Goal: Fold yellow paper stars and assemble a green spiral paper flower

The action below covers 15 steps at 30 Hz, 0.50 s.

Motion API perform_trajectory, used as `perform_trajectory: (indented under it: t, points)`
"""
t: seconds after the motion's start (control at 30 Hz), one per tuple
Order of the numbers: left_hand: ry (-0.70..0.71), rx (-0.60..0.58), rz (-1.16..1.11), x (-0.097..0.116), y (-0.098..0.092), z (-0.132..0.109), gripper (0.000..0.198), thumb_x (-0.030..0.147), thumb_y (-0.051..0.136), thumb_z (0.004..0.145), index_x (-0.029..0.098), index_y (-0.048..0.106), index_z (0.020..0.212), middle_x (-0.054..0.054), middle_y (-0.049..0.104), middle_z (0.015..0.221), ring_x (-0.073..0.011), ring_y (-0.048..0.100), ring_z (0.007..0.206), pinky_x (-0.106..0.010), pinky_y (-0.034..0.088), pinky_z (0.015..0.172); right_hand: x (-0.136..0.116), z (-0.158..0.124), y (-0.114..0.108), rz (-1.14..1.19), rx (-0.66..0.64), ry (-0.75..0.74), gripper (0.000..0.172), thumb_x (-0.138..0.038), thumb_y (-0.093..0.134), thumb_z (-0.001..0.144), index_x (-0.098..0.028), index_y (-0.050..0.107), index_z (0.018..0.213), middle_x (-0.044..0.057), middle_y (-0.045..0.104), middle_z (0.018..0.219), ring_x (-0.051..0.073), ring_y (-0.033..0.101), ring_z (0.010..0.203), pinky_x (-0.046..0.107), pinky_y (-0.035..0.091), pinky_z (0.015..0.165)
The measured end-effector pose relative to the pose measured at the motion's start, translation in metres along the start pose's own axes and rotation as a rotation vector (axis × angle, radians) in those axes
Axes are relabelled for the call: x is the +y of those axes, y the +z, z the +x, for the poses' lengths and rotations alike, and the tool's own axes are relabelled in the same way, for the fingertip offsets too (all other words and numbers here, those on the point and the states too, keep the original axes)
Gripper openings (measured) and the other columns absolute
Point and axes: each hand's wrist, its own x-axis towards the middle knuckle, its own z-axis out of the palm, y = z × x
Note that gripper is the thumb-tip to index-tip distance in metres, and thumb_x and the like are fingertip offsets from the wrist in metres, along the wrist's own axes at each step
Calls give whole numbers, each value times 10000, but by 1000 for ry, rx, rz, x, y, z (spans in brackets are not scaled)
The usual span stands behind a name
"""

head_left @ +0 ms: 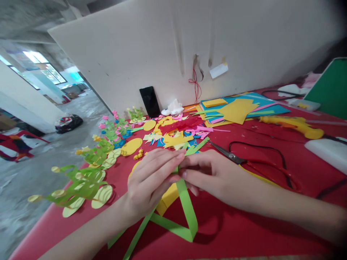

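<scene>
My left hand (151,178) and my right hand (210,173) meet above the red tabletop, fingers pinched together around a light green paper strip (187,207). The strip hangs below them, bends sharply and runs back to the left, and more green lengths lie under my left forearm. A green end also pokes out above my fingertips. What the fingertips do at the pinch is partly hidden. Below the hands lies a folded yellow paper piece (166,200). Red-handled scissors (238,159) lie partly open just beyond my right wrist.
Paper plant figures (81,184) on round bases line the left edge. Colored scraps (179,133) are heaped ahead, near a phone (150,102) leaning on the white board. A yellow glue gun (292,126), its cord and paper sheets (240,110) lie to the right.
</scene>
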Motion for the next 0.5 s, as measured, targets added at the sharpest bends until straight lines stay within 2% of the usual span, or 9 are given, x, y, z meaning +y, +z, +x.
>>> perform_trajectory:
  t: [0.13,0.33,0.5]
  points:
    - [-14,-67,-4,0,0,1,384,202,443,847,196,473,1230,-99,601,1142,-209,558,1044,-360,453,895,2,0,-2,24,14,-2,236,-220,407,799,-145,447,579,-24,456,520,58,410,501,193,326,498]
    - [-76,-99,-91,0,0,4,419,267,559,791,210,502,1202,-94,600,1147,-211,563,1048,-352,453,915,2,1,-3,40,29,-3,196,-212,425,788,-147,464,607,-34,448,519,54,401,497,186,328,491]
    - [-284,-59,-144,4,1,4,354,220,554,791,228,552,1145,-64,615,1130,-196,587,1010,-335,473,895,1,4,-6,14,36,6,234,-229,432,796,-143,466,581,-34,426,508,54,395,500,189,325,494]
